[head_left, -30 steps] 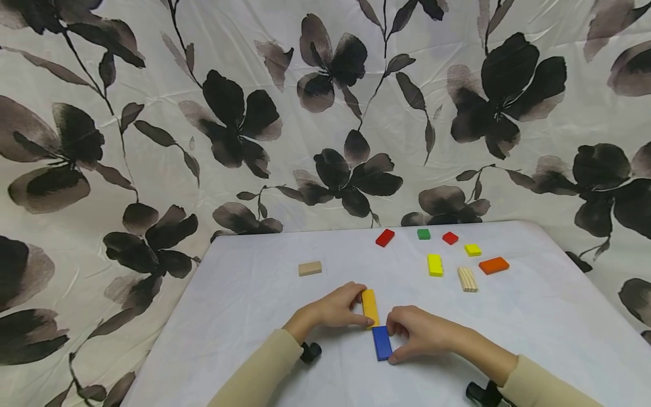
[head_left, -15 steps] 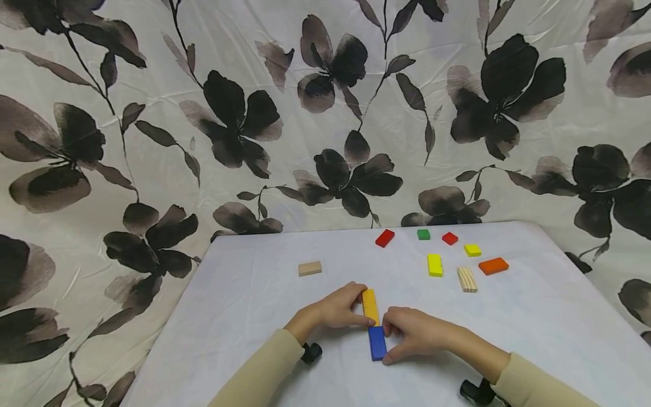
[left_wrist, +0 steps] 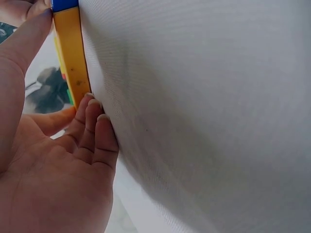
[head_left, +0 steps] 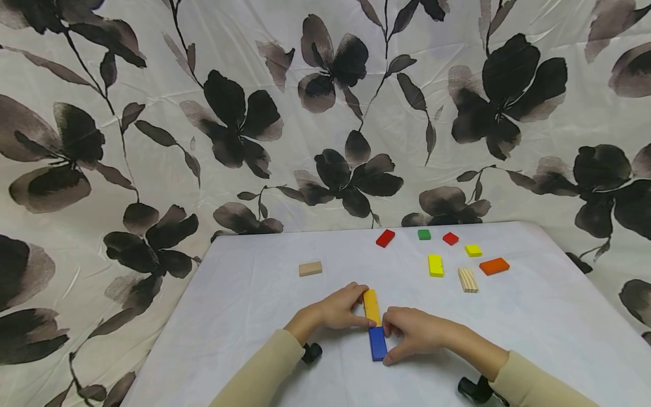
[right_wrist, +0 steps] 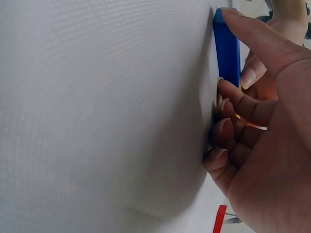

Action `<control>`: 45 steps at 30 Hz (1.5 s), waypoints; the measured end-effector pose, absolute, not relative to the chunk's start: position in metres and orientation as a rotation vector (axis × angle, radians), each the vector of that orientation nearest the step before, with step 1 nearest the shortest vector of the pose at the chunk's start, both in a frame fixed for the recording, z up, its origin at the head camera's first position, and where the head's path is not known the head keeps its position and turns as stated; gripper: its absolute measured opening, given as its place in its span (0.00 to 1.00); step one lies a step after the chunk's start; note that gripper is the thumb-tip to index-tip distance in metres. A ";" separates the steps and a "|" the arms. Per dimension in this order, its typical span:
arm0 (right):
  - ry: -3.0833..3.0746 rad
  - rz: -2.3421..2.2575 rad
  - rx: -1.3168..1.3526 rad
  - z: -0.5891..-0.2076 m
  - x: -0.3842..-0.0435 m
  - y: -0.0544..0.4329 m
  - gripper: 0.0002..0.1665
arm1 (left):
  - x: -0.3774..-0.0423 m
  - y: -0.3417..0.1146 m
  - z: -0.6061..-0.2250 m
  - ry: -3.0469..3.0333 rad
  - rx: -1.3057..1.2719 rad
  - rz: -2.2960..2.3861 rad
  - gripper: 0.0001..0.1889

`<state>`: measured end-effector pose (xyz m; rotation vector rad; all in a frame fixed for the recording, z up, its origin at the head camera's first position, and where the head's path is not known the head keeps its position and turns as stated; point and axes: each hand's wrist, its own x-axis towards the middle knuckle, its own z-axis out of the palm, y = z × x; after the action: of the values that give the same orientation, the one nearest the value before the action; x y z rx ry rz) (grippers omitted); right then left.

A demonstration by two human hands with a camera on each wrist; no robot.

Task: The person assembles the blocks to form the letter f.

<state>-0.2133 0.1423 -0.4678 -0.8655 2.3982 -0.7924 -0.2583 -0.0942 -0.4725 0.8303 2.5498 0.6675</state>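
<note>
One yellow block (head_left: 372, 307) met a blue block (head_left: 377, 344) end-on. I saw the left hand (head_left: 335, 309) pinching the former, the right hand (head_left: 421, 332) the latter.

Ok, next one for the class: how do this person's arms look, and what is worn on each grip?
The left sleeve and right sleeve are long, plain and beige. Close to each is a black, rounded device: left device, right device. The left grip and right grip are bare, without gloves.

Beyond the counter (head_left: 549, 311) you see a floral cloth (head_left: 325, 124); a green block (head_left: 424, 234) lies between two red blocks (head_left: 385, 238).
</note>
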 end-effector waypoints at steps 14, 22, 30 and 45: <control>2.391 -0.742 -0.891 -0.467 -0.215 0.142 0.24 | -0.258 -0.092 -0.472 2.544 0.858 0.652 0.43; 2.384 -0.725 -0.864 -0.461 -0.212 0.137 0.23 | -0.258 -0.094 -0.475 2.563 0.880 0.637 0.43; 2.394 -0.724 -0.869 -0.463 -0.212 0.138 0.23 | -0.256 -0.093 -0.474 2.570 0.875 0.636 0.42; 2.420 -0.655 -0.870 -0.465 -0.212 0.139 0.25 | -0.255 -0.090 -0.472 2.576 0.817 0.595 0.44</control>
<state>-0.2116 0.1386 -0.4645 -0.8695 2.4202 -0.6548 -0.2547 -0.0905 -0.4720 0.8174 2.5763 0.5951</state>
